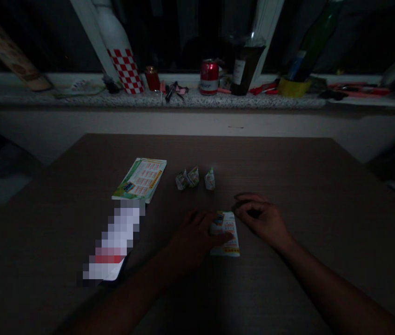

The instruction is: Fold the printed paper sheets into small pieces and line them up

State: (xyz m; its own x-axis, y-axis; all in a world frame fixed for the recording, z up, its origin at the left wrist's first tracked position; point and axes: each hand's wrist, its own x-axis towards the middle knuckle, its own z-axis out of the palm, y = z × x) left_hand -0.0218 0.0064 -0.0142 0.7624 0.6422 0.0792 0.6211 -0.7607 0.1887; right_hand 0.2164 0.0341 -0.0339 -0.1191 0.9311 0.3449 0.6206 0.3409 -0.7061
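Observation:
A small printed calendar sheet (230,246) with a yellow strip lies on the table in front of me. My left hand (195,235) rests on its left side, fingers spread and thumb lying across the print. At the sheet's upper right corner is my right hand (262,218), thumb and forefinger curled together in a pinch; whether anything is between the tips is too dark to see. Beyond the hands stand several small folded paper pieces, two touching (187,178) and one (210,179) apart to the right.
Left of the hands lies a stack of calendar sheets (144,179). A lit phone (115,249), its screen blurred out, is just below it. On the windowsill (176,103) stand a checkered bottle (125,67), a red can (209,77) and a dark bottle (242,70).

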